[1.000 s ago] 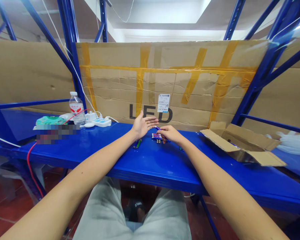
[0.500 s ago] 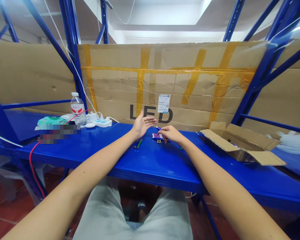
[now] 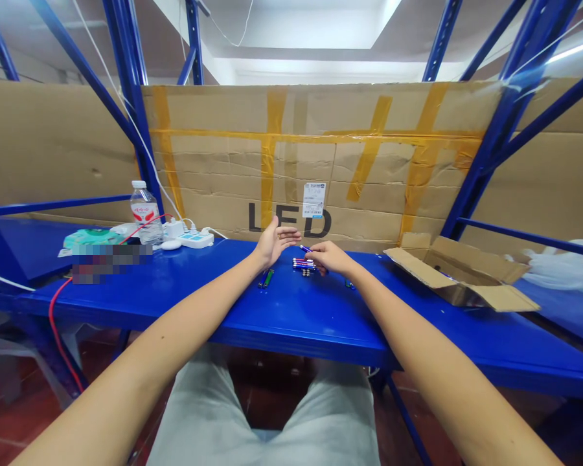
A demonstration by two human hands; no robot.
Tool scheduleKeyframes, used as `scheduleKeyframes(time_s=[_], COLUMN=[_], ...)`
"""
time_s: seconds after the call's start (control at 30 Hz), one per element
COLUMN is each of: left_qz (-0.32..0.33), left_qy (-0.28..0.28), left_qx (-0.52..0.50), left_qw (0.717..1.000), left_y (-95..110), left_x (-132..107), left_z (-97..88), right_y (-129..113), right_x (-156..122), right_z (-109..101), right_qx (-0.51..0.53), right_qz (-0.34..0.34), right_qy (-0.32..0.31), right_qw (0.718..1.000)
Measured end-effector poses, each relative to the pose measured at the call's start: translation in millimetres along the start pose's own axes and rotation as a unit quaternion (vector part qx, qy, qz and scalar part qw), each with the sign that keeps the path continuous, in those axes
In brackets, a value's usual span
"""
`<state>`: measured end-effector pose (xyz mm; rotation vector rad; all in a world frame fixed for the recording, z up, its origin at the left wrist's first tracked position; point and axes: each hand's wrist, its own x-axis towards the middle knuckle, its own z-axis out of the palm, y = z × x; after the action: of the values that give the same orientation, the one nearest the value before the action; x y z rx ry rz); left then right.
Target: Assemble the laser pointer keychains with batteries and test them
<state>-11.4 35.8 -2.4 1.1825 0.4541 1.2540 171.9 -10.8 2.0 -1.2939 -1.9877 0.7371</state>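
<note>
My left hand [image 3: 274, 241] is raised above the blue shelf [image 3: 296, 310], palm turned right and fingers stretched out, holding nothing. My right hand [image 3: 331, 257] is closed on a small blue and purple pen-like stick [image 3: 305, 248] whose tip points at the left palm. Just under the right hand lies a small pile of similar sticks [image 3: 304, 265]. Two dark and green sticks [image 3: 267, 278] lie on the shelf below the left hand. Another one [image 3: 349, 283] shows by my right wrist.
An open cardboard box [image 3: 459, 273] lies on the shelf at the right. At the left stand a water bottle [image 3: 144, 211], a white power strip [image 3: 194, 238] with plugs, a green packet [image 3: 90, 237] and a red cable [image 3: 58, 310]. A taped cardboard sheet marked LED [image 3: 320, 162] closes the back.
Hardly anything has moved. The camera has shifted slightly, and both hands keep their pose, the stick still pointing at the open left palm.
</note>
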Motion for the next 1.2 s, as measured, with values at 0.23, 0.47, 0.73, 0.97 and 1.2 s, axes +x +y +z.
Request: scheduleKeyframes(time_s=[0.23, 0.47, 0.73, 0.97, 1.2], left_qz=[-0.002, -0.007, -0.018, -0.024, -0.027], left_qy=[0.003, 0.016, 0.018, 0.018, 0.025], left_qx=[0.002, 0.002, 0.011, 0.014, 0.016], left_qw=[1.0, 1.0, 1.0, 0.999, 0.999], left_y=[-1, -2, -1, 0, 0], left_x=[0, 0, 1, 1, 2], left_z=[-0.4, 0.3, 1.9, 1.8, -0.2], right_y=[-2, -4, -1, 5, 7], right_x=[-1, -4, -3, -1, 2], right_z=[1, -1, 0, 0, -2], right_qx=[0.0, -0.013, -0.039, -0.04, -0.051], right_qz=[0.001, -0.015, -0.017, -0.038, -0.038], right_qy=[-0.018, -0.034, -0.03, -0.045, -0.03], right_qw=[1.0, 0.999, 0.999, 0.997, 0.998])
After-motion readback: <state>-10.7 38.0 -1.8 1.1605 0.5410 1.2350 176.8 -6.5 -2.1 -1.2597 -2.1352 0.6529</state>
